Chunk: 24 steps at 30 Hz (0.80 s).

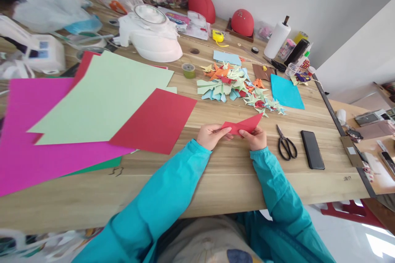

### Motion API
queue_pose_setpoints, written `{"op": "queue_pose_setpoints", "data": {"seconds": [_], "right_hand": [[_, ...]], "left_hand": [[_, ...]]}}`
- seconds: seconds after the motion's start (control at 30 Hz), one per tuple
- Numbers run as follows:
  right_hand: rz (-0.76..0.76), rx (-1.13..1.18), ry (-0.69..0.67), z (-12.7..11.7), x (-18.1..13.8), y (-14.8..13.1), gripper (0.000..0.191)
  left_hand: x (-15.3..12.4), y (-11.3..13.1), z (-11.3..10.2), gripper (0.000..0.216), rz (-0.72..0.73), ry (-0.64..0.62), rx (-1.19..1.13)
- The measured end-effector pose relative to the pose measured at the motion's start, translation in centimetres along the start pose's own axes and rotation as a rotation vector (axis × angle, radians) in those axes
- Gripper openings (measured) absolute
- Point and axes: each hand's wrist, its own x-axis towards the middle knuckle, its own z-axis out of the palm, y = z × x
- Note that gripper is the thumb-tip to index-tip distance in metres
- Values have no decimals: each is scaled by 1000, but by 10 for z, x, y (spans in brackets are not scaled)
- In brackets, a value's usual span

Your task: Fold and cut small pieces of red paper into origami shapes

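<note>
A folded piece of red paper (247, 124) is held just above the wooden table, one pointed end rising to the right. My left hand (212, 135) pinches its left end between thumb and fingers. At its lower right side, my right hand (255, 137) grips it the same way. Beyond the hands lies a heap of folded paper pieces (226, 84) in pale green, orange, blue and red. Black-handled scissors (286, 146) rest on the table to the right of my right hand.
Large sheets of pale green paper (108, 94), red paper (157, 121) and magenta paper (40, 119) overlap on the left. A phone (312, 150) lies right of the scissors, with blue paper (286, 91) behind. White headgear-like object (151, 35), plastic bags (49, 0) and a yellow tape measure (217, 35) stand farther back.
</note>
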Motion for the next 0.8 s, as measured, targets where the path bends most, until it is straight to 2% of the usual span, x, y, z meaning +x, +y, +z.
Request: {"op": "queue_pose_setpoints", "data": {"seconds": [0.2, 0.4, 0.53, 0.8], "right_hand": [[-55, -38, 1, -3, 0, 1, 25], [-61, 5, -4, -4, 2, 2, 23], [-67, -12, 3, -6, 2, 1, 24], [-60, -62, -30, -9, 4, 0, 24]], "left_hand": [[1, 2, 1, 43, -42, 5, -60], [1, -2, 0, 35, -7, -41, 51], [1, -4, 0, 32, -32, -79, 27], [2, 0, -4, 25, -17, -61, 98]]}}
